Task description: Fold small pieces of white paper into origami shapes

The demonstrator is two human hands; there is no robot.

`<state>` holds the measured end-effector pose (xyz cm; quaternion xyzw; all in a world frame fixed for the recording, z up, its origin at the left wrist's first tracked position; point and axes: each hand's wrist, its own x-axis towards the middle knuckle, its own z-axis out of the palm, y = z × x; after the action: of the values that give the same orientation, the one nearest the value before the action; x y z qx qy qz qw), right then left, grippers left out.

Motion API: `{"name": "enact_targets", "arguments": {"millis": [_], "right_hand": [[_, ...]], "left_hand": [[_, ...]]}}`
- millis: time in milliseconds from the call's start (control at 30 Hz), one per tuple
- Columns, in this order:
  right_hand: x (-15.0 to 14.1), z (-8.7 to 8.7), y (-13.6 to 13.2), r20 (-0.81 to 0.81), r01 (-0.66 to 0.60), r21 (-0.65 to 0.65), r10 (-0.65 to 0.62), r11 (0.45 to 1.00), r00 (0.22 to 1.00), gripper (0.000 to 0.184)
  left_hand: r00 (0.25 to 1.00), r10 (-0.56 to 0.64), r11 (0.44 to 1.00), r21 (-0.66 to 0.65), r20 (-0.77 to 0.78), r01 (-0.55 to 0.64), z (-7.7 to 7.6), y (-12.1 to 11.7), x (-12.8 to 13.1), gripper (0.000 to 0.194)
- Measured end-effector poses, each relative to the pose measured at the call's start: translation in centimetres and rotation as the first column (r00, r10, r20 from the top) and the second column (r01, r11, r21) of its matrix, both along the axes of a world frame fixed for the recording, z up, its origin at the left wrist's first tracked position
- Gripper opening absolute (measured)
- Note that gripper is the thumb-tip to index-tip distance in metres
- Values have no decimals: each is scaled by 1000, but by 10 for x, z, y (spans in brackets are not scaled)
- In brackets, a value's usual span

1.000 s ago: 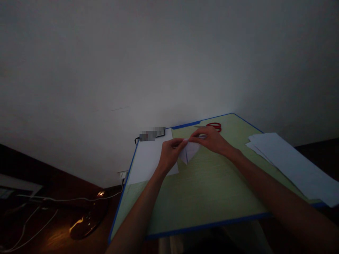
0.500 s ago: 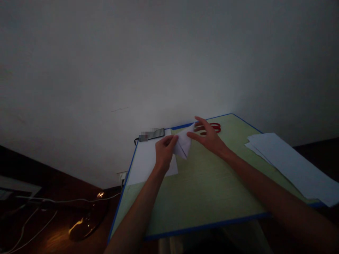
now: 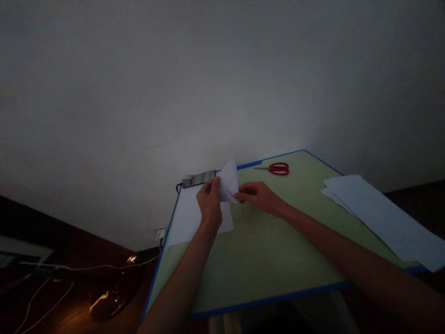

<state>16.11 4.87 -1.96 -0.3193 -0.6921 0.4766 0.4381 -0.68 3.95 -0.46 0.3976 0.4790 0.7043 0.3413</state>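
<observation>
A small folded piece of white paper (image 3: 228, 180) is held up over the table, with creases and a pointed top corner. My left hand (image 3: 210, 199) pinches its left edge between thumb and fingers. At its lower right corner, the fingertips of my right hand (image 3: 255, 194) are closed on the paper. Beneath and left of it lies a flat white sheet (image 3: 184, 222), partly covered by my left hand. Behind the hands, red-handled scissors (image 3: 278, 169) rest near the table's far edge, blades pointing left.
The pale green table (image 3: 271, 260) has a blue edge and stands against a grey wall (image 3: 222, 83). A phone (image 3: 203, 178) lies at the far left corner. A stack of white paper (image 3: 378, 213) overhangs the right side. White cables (image 3: 104, 266) run along the floor at left.
My right hand has moved down and left, from the paper's upper right to its lower right corner, its fingers now closed. The folded paper has turned and shifted left, uncovering the scissors' blades.
</observation>
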Motion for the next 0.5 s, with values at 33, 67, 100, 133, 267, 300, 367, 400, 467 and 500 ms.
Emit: {"name": "enact_targets", "arguments": {"millis": [33,67,100,133,267,300,367,400,467,500], "right_hand": [[0,0,0,-6,-12,-15,12,1000,1000,26],[0,0,0,-14,-18,-30,18,999,1000,25],[0,0,-1,-22,-19,-44,18,999,1000,25],[-1,0,-1,-30,-15,-54,13,998,999,24],[-3,-1,-2,-34,18,-42,-20,999,999,22],[-3,-2,-2,-30,31,-30,-32,999,999,23],[-4,-4,-2,-18,62,2,-62,998,998,23],[-5,-4,-2,-10,81,19,-81,997,997,23],[-6,-6,-2,15,127,61,-128,990,992,21],[-6,-6,-2,35,148,88,-152,985,988,20]], "left_hand": [[1000,20,1000,-4,-2,-20,0,0,0,36],[999,36,999,-6,-2,-36,0,0,-1,36],[999,50,999,-5,2,-50,0,0,-1,36],[998,61,998,-3,8,-61,0,-1,-1,37],[995,96,995,-8,23,-96,1,-2,1,37],[994,104,994,-13,23,-104,1,-2,2,37],[993,119,993,-18,20,-119,1,-2,3,36],[992,127,992,-17,20,-127,1,-2,3,35],[990,139,990,-13,22,-139,0,-3,4,34],[989,146,989,-12,24,-146,0,-3,4,34]]}}
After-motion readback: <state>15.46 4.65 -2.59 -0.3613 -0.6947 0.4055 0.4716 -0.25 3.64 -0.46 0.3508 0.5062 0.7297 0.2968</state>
